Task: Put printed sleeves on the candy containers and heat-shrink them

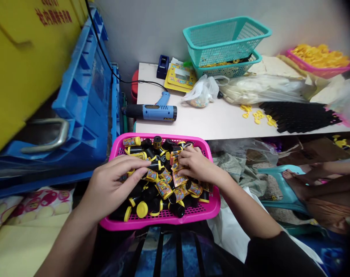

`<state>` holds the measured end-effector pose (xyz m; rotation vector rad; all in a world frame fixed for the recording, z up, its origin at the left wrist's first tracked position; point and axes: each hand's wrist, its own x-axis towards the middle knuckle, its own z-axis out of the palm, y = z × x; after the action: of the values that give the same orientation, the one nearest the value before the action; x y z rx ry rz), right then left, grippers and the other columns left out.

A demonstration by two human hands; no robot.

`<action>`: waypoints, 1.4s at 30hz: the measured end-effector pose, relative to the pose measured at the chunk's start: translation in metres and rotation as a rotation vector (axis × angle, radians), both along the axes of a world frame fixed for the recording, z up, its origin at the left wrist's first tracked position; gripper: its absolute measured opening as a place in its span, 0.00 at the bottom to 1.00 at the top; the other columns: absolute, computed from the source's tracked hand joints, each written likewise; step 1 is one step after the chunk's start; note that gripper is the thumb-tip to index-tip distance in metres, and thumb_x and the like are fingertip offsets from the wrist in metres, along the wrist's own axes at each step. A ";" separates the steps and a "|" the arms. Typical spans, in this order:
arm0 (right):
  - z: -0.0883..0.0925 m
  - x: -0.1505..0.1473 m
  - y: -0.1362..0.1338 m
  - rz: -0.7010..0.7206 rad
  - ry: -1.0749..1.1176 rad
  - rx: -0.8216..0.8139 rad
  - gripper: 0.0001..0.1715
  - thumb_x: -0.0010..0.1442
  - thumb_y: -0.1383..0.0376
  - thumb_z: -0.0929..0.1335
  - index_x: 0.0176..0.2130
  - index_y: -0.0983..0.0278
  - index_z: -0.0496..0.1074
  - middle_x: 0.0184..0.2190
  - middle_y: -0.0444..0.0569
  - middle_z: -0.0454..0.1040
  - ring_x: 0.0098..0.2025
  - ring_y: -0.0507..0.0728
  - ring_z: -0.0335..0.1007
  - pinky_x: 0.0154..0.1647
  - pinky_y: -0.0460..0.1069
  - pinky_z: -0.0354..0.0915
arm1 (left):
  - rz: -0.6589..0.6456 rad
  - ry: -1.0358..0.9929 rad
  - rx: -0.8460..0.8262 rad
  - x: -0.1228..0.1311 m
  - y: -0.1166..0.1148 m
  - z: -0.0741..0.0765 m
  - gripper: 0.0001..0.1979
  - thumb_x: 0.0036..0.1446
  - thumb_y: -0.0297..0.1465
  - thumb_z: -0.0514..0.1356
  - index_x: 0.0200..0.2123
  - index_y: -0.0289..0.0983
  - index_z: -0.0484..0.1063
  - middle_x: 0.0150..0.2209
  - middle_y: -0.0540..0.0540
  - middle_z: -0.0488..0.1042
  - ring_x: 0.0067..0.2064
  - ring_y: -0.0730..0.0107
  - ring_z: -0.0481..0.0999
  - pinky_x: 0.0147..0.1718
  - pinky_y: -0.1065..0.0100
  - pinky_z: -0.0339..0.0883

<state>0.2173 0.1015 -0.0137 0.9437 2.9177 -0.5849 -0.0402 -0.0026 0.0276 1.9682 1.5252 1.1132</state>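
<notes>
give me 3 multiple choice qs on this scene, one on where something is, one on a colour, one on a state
1. Where does the blue heat gun lie?
a) in a teal basket
b) on the white tabletop
c) on the blue crate

2. What colour is the basket under the left hand and right hand?
a) pink
b) teal
c) yellow

3. How does the upper teal basket sit?
a) upside down
b) apart from the other
c) tilted, resting on the lower teal basket

Answers:
1 b, its body rests on the white surface.
2 a, a pink rim surrounds the yellow-capped black canisters.
3 c, it leans across the lower basket.
</notes>
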 end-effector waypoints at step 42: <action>0.015 -0.063 -0.001 -0.166 0.280 -0.143 0.16 0.62 0.55 0.68 0.40 0.65 0.72 0.41 0.55 0.74 0.47 0.64 0.65 0.50 0.61 0.59 | 0.488 -0.788 -0.230 0.011 0.038 0.007 0.13 0.47 0.37 0.72 0.37 0.42 0.77 0.30 0.50 0.82 0.31 0.65 0.82 0.27 0.70 0.76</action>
<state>0.1543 0.1002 0.0012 1.1802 2.9960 -0.9961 -0.0294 0.0353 0.0343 0.8309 1.5828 1.5620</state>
